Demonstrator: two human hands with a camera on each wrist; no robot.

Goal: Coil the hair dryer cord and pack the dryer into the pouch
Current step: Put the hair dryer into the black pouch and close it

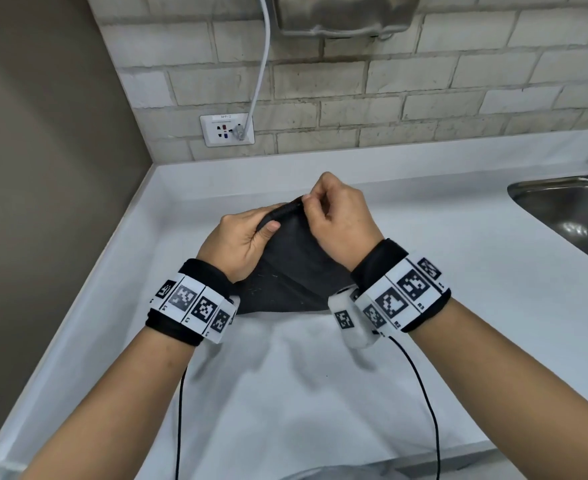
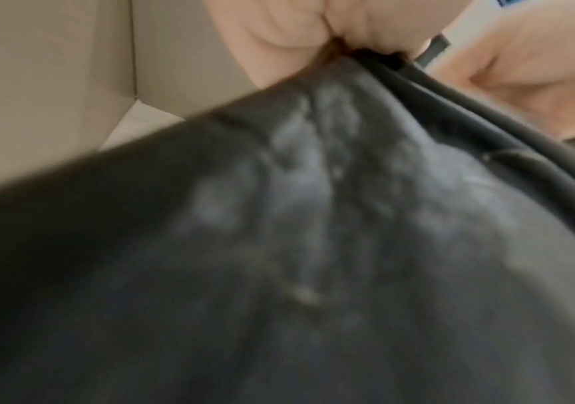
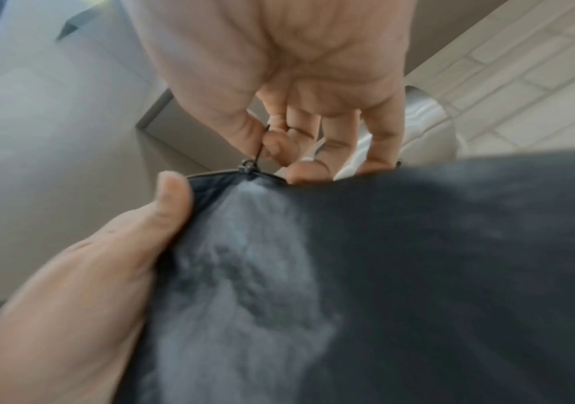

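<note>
Over the white worktop (image 1: pixel 320 393) both hands hold up the dark pouch (image 1: pixel 285 268): left hand (image 1: pixel 239 242) grips its top edge, right hand (image 1: pixel 339 220) pinches the zipper pull (image 3: pixel 258 153). The hair dryer is hidden. Beyond: steel sink (image 1: pixel 569 216), wall socket (image 1: pixel 226 130), white cable (image 1: pixel 263 64).

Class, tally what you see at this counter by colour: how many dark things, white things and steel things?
Dark: 1, the pouch
White: 2, the wall socket and the white cable
Steel: 1, the sink
Total: 4
</note>
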